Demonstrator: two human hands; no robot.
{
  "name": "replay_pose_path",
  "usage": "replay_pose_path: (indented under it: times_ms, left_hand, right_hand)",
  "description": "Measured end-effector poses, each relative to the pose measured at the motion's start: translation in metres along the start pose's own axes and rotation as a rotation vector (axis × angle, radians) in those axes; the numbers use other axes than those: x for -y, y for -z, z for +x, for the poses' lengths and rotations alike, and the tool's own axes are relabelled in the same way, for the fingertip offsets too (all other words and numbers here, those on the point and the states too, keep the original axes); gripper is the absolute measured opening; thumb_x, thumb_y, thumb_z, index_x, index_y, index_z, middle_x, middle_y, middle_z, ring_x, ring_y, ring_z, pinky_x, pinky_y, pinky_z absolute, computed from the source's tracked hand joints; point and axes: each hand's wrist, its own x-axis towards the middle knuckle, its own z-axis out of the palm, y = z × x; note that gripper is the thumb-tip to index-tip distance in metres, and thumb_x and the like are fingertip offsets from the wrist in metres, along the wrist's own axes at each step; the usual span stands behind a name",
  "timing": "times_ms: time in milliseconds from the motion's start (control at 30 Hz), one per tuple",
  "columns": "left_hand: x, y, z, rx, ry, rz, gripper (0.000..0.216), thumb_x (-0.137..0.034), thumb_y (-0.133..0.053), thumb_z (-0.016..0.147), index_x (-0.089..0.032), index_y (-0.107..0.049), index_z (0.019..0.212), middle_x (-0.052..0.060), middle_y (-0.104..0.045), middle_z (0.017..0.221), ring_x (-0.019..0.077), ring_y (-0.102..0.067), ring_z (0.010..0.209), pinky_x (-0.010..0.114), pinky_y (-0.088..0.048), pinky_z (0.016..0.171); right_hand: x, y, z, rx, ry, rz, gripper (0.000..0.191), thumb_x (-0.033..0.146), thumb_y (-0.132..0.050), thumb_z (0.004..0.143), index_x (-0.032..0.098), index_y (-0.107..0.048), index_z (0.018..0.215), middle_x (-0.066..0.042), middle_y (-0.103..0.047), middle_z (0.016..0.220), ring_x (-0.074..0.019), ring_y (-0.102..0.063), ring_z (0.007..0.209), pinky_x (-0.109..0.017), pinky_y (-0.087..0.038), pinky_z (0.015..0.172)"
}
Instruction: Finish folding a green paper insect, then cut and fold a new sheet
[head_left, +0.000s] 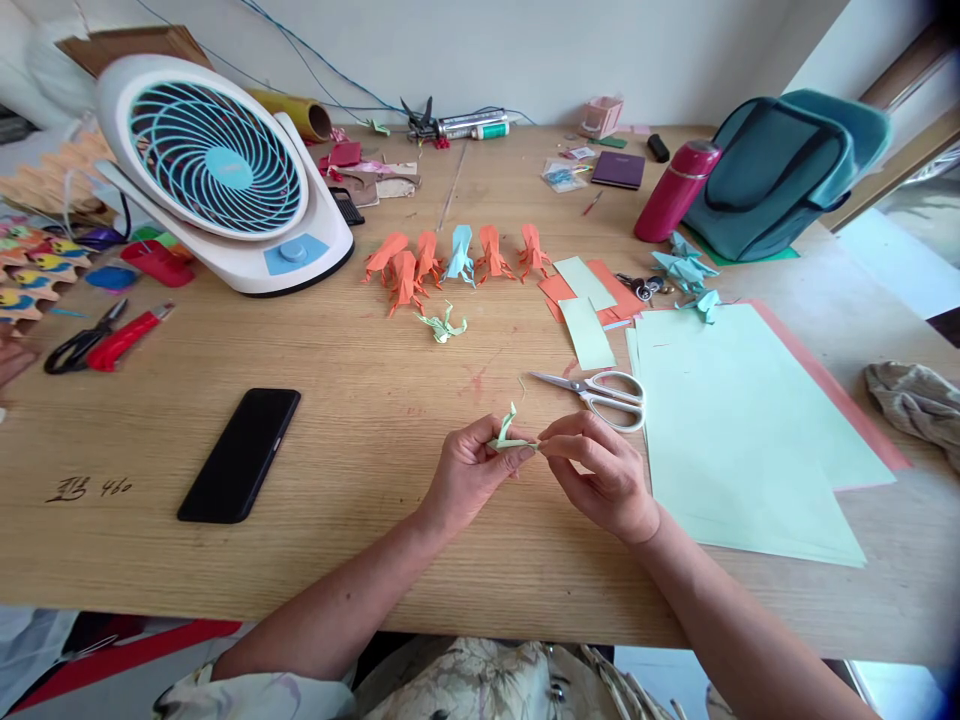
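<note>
A small folded piece of pale green paper (507, 432) is pinched between the thumb and fingers of my left hand (471, 468). One thin strip of it points up. My right hand (600, 470) has its thumb and forefinger closed on the paper's right tip, close to the left fingertips. Just beyond my right hand lie white-handled scissors (607, 392), blades pointing left. Farther back sits a pale green folded paper figure (444, 325). Behind it stand several orange folded paper figures (405, 278) and one light blue figure (460, 254).
Left are a black phone (240, 455), a red cutter (129, 336), black scissors (82, 340) and a white fan (225, 170). Right are large pale green sheets (735, 430), small cut papers (586, 333), blue-green paper figures (686, 268), a red bottle (677, 190) and a teal bag (772, 180).
</note>
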Motion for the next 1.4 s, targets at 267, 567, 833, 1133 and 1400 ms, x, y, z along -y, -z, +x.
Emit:
replay_pose_path:
  times_ms: [267,567,833,1133,1400]
  left_hand:
    - [-0.0008,-0.0015,0.0000,-0.030,0.036,-0.012,0.024,-0.037,-0.081,0.075,-0.016,-0.070,0.077,-0.003,-0.059,0.065,0.0072,-0.048,0.056,0.022,-0.042,0.055]
    - [0.0037,0.0010,-0.0001,-0.009,0.010,0.018,0.022,-0.036,-0.079,0.078,-0.016,-0.069,0.078,-0.004,-0.058,0.067,0.0071,-0.048,0.057,0.021,-0.041,0.055]
    - [0.0004,0.0020,0.0026,-0.012,-0.034,0.069,0.021,-0.035,-0.078,0.078,-0.017,-0.068,0.076,-0.004,-0.057,0.067,0.0069,-0.047,0.058,0.021,-0.040,0.056]
    - [0.0003,0.0015,0.0038,0.013,-0.010,0.019,0.020,-0.035,-0.079,0.077,-0.016,-0.070,0.077,-0.002,-0.063,0.071,0.0076,-0.048,0.060,0.019,-0.044,0.055]
    - [0.0010,0.0009,0.0034,0.013,0.008,-0.004,0.018,-0.034,-0.080,0.076,-0.018,-0.072,0.080,-0.002,-0.065,0.073,0.0076,-0.049,0.060,0.019,-0.044,0.054]
  right_hand:
    - [-0.0032,0.0028,0.0004,0.014,0.045,-0.032,0.033,0.002,-0.057,0.088,0.027,-0.064,0.108,-0.005,-0.066,0.091,-0.0172,-0.064,0.076,-0.032,-0.052,0.066]
    - [-0.0016,0.0050,0.0055,0.057,0.101,-0.080,0.030,0.002,-0.053,0.089,0.025,-0.059,0.106,-0.006,-0.063,0.091,-0.0162,-0.059,0.074,-0.032,-0.049,0.064]
    - [-0.0022,0.0014,0.0037,0.072,0.018,0.027,0.029,0.000,-0.053,0.089,0.024,-0.058,0.103,-0.007,-0.064,0.095,-0.0174,-0.061,0.080,-0.033,-0.051,0.067]
    - [-0.0022,0.0033,0.0060,0.043,0.018,0.131,0.025,-0.003,-0.057,0.088,0.020,-0.059,0.099,-0.007,-0.064,0.092,-0.0150,-0.062,0.078,-0.030,-0.053,0.066]
    - [-0.0034,0.0056,0.0063,0.062,0.051,0.076,0.025,-0.003,-0.058,0.088,0.019,-0.061,0.099,-0.008,-0.063,0.091,-0.0158,-0.061,0.077,-0.030,-0.051,0.067]
